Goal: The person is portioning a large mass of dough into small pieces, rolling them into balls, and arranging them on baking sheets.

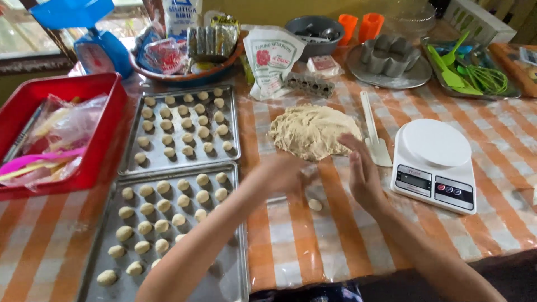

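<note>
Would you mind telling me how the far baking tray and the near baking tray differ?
The far baking tray carries smaller dough balls in tight rows across most of its surface; the near baking tray carries larger balls, and its right part is bare. The left forearm reaches over the near tray, while nothing crosses the far tray. Both are rectangular metal trays lying side by side.

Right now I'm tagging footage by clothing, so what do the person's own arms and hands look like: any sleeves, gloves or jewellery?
Both forearms are bare, with no sleeves in view. The left hand is motion-blurred; the right hand shows no glove, ring or watch.
</note>
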